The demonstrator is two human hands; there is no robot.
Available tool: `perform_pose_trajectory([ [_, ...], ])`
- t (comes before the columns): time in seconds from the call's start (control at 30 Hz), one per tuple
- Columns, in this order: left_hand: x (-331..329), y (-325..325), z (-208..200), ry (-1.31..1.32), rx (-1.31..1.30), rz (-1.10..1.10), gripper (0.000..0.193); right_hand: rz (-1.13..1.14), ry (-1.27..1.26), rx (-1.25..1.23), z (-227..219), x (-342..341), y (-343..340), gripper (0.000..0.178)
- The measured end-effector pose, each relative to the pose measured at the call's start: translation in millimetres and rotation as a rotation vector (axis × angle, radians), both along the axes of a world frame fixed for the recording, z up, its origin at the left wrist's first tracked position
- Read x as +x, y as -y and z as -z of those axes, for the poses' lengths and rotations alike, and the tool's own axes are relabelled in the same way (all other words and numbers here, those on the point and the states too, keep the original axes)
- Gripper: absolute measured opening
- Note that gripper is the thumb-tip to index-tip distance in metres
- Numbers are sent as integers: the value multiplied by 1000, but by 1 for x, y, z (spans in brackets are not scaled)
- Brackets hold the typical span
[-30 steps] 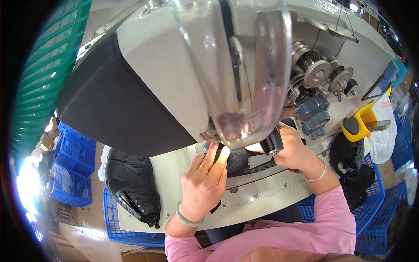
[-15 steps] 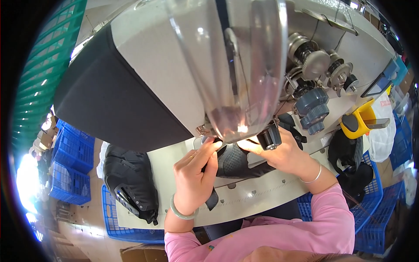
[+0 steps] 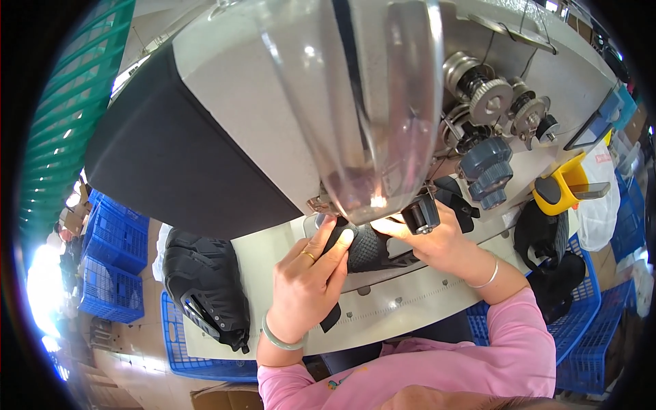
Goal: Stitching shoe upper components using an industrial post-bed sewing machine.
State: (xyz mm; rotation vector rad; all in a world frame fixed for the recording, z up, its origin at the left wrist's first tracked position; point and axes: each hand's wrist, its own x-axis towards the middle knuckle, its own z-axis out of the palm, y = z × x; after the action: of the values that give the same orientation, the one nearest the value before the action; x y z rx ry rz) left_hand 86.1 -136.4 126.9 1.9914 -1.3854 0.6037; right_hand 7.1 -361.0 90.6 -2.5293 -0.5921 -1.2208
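Note:
A black textured shoe upper [image 3: 365, 255] lies on the sewing machine's bed, beneath the machine head [image 3: 239, 89] and its clear plastic guard [image 3: 403, 147]. My left hand [image 3: 304, 277] pinches the upper's left part, thumb and index finger pressed together just below the guard. On the other side, my right hand [image 3: 444, 239] grips the upper's right part; a dark knob [image 3: 421, 215] and the guard hide some of its fingertips. The needle area is mostly hidden behind the guard, where a small light glows. A dark strap end [image 3: 331, 318] hangs beside my left wrist.
Stacked black shoe uppers [image 3: 205, 283] lie at the table's left end; more black uppers [image 3: 543, 236] lie at the right, near a yellow holder [image 3: 560, 191]. Blue crates [image 3: 205, 365] stand below both sides. Tension dials [image 3: 488, 171] jut from the machine's right side.
My left hand has shifted slightly, its thumb now flatter on the upper. The upper has turned and moved a little up under the guard. My right hand has barely moved.

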Motion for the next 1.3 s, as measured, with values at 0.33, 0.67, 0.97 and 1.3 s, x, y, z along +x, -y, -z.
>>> perform_pose_trajectory([
  [0.33, 5, 5, 2, 85, 8, -30, 33, 42, 47, -4, 5, 6, -1, 61],
  [0.67, 4, 8, 1, 68, -10, -78, 28, -26, 121, -21, 0, 8, -5, 58],
  [0.97, 10, 11, 6, -246, -232, -40, 24, -57, 103, 75, 11, 16, 1, 53],
  [1.3, 0, 7, 2, 47, -67, -64, 23, -60, 229, 43, 8, 20, 1, 54],
])
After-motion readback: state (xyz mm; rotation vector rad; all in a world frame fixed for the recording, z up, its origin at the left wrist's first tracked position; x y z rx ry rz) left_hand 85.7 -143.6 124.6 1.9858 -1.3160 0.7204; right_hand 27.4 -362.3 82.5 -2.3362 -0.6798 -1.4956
